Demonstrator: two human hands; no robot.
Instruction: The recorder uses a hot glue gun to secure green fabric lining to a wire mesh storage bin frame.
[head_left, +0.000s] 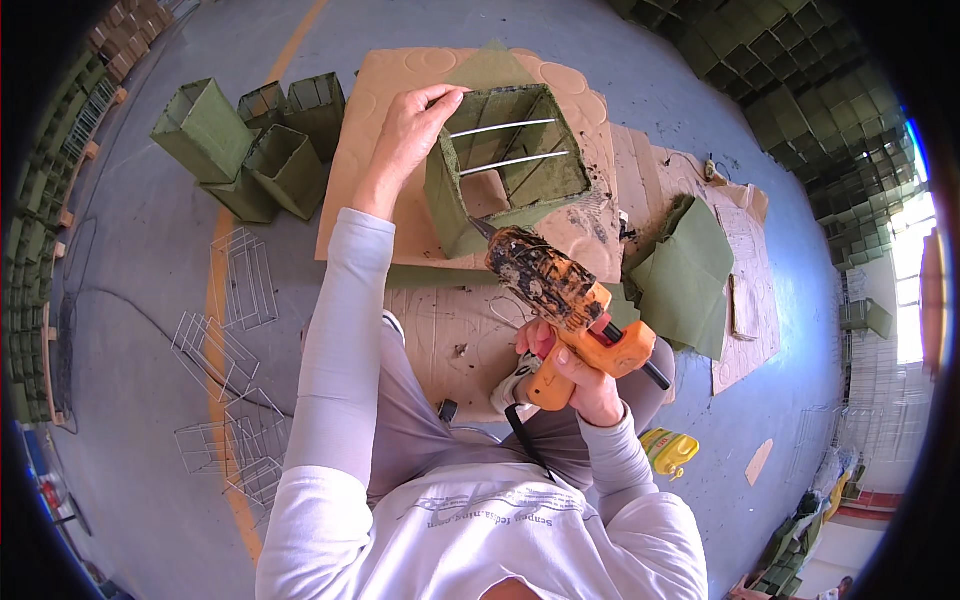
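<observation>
A green fabric-covered box [462, 222] stands open side up before me, with two pale wires across its mouth. My left hand [412, 125] is closed on the box's far left corner, pinching the rim between thumb and fingers. In my right hand [590, 388] is an orange glue gun [620, 348], its front half caked in dark residue. The fingers wrap round the handle by the red trigger. The gun's nozzle points at the near rim of the box; whether it touches cannot be told. A black glue stick sticks out of the gun's back end.
Brown cardboard [385, 80] lies beneath the box. Green fabric sheets [685, 275] are piled at the right, near a yellow container [670, 452]. Several finished green boxes [205, 130] stand at the left, above bare wire frames [245, 280]. A dark cable [150, 315] crosses the floor.
</observation>
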